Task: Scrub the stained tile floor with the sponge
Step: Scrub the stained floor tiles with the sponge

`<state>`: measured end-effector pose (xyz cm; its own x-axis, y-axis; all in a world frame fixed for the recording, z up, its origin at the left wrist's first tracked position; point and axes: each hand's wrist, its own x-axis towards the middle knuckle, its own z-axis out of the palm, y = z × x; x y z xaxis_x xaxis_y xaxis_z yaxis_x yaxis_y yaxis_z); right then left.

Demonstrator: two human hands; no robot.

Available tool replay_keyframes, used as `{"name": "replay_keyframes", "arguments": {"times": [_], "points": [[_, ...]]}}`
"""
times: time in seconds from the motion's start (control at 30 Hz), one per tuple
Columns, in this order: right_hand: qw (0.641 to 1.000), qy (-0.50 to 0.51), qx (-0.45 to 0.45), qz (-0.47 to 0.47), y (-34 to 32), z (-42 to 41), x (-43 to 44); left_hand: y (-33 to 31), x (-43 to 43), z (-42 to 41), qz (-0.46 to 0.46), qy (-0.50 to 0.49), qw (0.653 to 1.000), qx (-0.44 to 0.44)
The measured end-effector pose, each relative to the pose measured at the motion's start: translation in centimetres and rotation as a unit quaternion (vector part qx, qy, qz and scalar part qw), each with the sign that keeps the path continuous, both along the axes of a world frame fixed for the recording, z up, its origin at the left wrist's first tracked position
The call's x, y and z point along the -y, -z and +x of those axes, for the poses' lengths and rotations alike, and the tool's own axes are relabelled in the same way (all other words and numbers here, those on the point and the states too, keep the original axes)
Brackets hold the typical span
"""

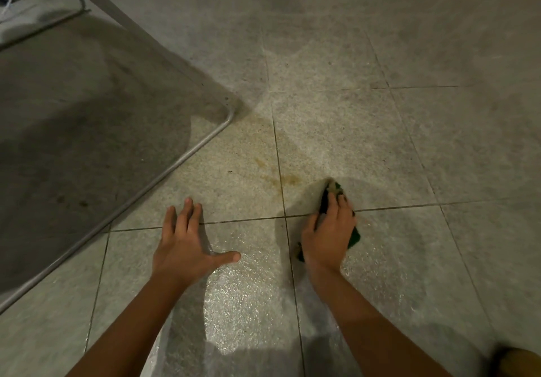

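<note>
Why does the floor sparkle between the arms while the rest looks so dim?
Head view: a light glares off the wet tile near the camera; the person's shadow darkens the bottom edge and pools round the sponge under the right hand; the brown stain reads clearly; corners dim, and the wide lens splays the grout lines.

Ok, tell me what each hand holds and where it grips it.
The right hand grips the green sponge across its middle, both ends sticking out. The left hand holds nothing, flat on the tile floor.
</note>
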<state>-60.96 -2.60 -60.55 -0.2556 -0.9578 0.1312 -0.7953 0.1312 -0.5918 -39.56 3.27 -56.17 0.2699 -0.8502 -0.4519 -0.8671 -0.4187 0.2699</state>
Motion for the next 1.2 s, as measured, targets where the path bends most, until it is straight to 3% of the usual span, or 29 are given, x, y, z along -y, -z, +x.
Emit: {"name": "replay_keyframes", "arguments": {"times": [0.1, 0.2, 0.27, 0.4, 0.53, 0.6, 0.7, 0.87, 1.0, 1.2], "points": [[0.991, -0.134, 0.012, 0.02, 0.0, 0.7, -1.0, 0.0, 0.0, 0.0, -0.001, 0.004, 1.0, 0.005], [0.957, -0.288, 0.01, 0.027, -0.2, -2.1, -2.2, 0.1, -0.1, 0.1, -0.004, 0.005, 1.0, 0.009], [0.944, -0.326, 0.016, 0.046, -0.4, -4.8, -2.2, 0.2, -0.1, 0.2, -0.004, 0.008, 1.0, 0.014], [0.973, -0.22, 0.05, 0.049, -0.4, -7.1, -0.8, 0.2, -0.1, 0.1, -0.003, 0.01, 1.0, 0.017], [0.992, -0.102, 0.052, 0.054, -0.6, -3.2, 1.7, 0.1, 0.0, 0.0, -0.002, 0.01, 1.0, 0.017], [0.992, -0.106, 0.047, 0.043, -0.7, -0.7, 2.4, -0.1, 0.0, 0.0, 0.001, 0.007, 1.0, 0.019], [0.978, -0.202, 0.036, 0.027, -0.5, 1.6, 2.0, -0.2, 0.0, -0.1, 0.005, 0.006, 1.0, 0.018], [0.943, -0.332, 0.014, 0.037, -0.2, -1.1, 1.4, -0.2, 0.0, 0.0, 0.006, 0.007, 1.0, 0.018], [0.964, -0.261, 0.036, 0.04, -0.1, -2.8, 2.6, 0.0, 0.0, 0.0, 0.006, 0.004, 1.0, 0.013], [0.989, -0.138, 0.026, 0.036, -0.3, 2.7, 4.9, -0.1, 0.0, 0.0, 0.012, 0.004, 1.0, 0.015]]}}
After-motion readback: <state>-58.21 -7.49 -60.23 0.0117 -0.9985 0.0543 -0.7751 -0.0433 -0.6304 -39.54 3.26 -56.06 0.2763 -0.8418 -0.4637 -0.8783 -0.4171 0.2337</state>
